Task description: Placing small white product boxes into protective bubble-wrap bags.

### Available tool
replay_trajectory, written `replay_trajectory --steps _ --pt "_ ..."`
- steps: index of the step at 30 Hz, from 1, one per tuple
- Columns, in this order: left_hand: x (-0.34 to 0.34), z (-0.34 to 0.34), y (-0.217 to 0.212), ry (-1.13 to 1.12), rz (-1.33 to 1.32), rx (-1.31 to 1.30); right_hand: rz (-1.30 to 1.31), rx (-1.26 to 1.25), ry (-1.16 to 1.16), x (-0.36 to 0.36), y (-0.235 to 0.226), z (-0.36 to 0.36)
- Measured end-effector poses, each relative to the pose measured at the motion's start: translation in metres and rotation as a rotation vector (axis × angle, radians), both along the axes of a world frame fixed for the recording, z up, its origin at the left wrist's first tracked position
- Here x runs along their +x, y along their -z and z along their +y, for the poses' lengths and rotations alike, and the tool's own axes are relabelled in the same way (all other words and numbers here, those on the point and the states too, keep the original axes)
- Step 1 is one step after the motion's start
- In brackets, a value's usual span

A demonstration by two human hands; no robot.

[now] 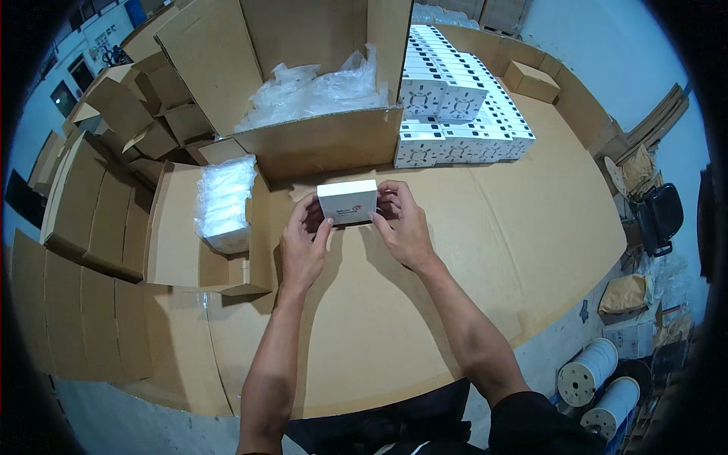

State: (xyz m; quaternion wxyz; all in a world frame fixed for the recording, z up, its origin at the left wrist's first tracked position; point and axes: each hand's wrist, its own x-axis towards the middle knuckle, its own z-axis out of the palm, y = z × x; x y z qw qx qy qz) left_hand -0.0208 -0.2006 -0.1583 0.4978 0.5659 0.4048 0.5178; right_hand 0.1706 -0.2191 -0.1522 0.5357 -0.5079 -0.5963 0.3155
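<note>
— Nearest the lens?
— Two bare forearms, rising from the lower edge over dark clothing, above a tabletop covered in brown cardboard sheet (470, 250).

— And at the wrists?
— Left hand (303, 246) and right hand (403, 224), facing each other, clasping a small white box (348, 200) between them. Held just above the cardboard sheet, near the middle of the table, front face turned toward the camera.

— Fingers?
— Left: thumb up along the box's lower left corner, other fingers curled behind its left end. Right: thumb at the lower right edge, fingers wrapped round the right end and over the back. Pinching the box from both ends, not spread.

— To the left of the hands?
— Open flat carton (178, 243), holding a clear plastic bundle (224, 203) of white packs, just beside the left hand.

— Farther back?
— Large open cardboard box (318, 140) directly behind the small white box, crumpled clear plastic liner (318, 87) inside. To its right, rows of stacked white boxes (455, 114) with dark printed marks, reaching toward the far edge. Beyond those, one small brown carton (532, 80).

— Along the sides?
— Piles of folded brown cartons (91, 205) at left. White spools (588, 371) on the floor, lower right.
</note>
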Motion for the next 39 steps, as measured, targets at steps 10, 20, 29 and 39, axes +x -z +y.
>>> replay_trajectory --steps 10,20,29,39 --pt "-0.001 -0.002 -0.003 -0.007 0.263 -0.022 -0.090 -0.058 -0.002 0.005 -0.003 -0.002" --pt "-0.006 -0.023 -0.064 -0.360 0.516 0.482 0.101 0.002 0.002 0.017 0.020 0.004" --pt "-0.031 0.123 -0.163 -0.456 0.836 0.671 0.121 -0.043 0.058 0.009 0.008 -0.002" --pt "-0.061 0.238 -0.148 0.017 1.521 0.013 0.142 -0.086 0.120 0.011 0.007 -0.002"
